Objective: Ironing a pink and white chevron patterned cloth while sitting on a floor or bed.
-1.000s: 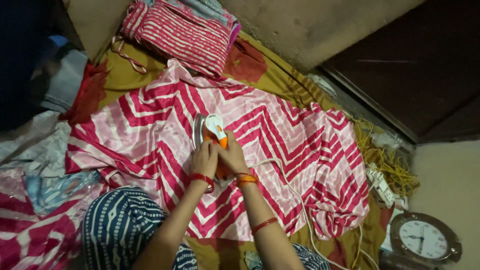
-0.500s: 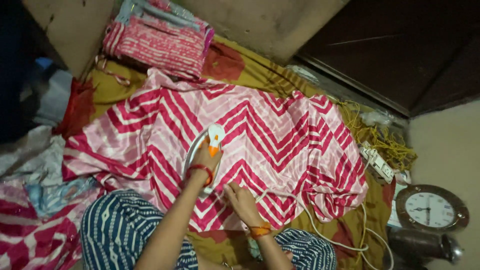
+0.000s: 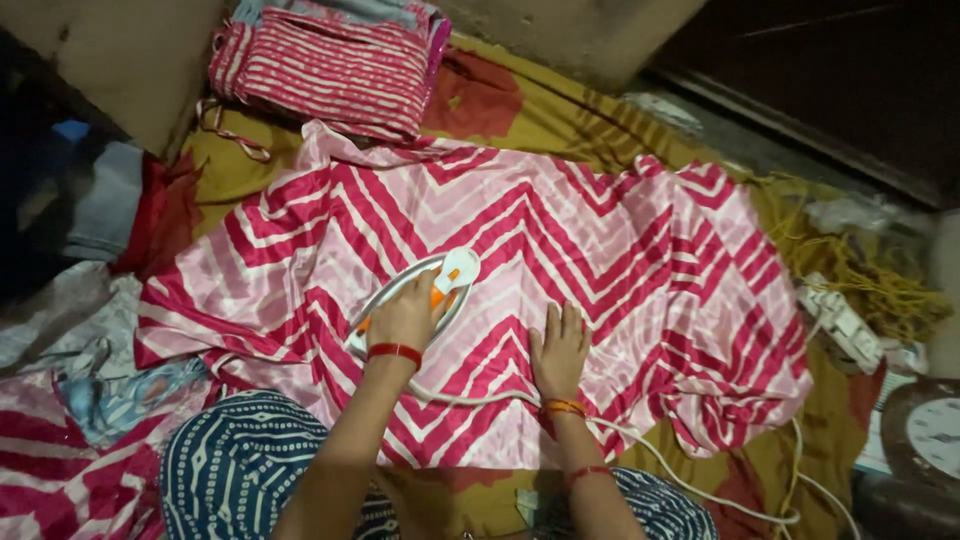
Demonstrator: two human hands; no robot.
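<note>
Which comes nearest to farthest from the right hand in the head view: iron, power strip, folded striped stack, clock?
From the right hand:
1. Iron, just to its left, under the left hand.
2. Power strip, right side.
3. Folded striped stack, top left.
4. Clock, far right; close to the stack's rank.

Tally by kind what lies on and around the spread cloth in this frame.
Zigzag pink cloth: 1
Iron, held by left hand: 1
Folded striped stack: 1
Power strip: 1
Clock: 1
Right hand flat on cloth
Total: 5
</note>
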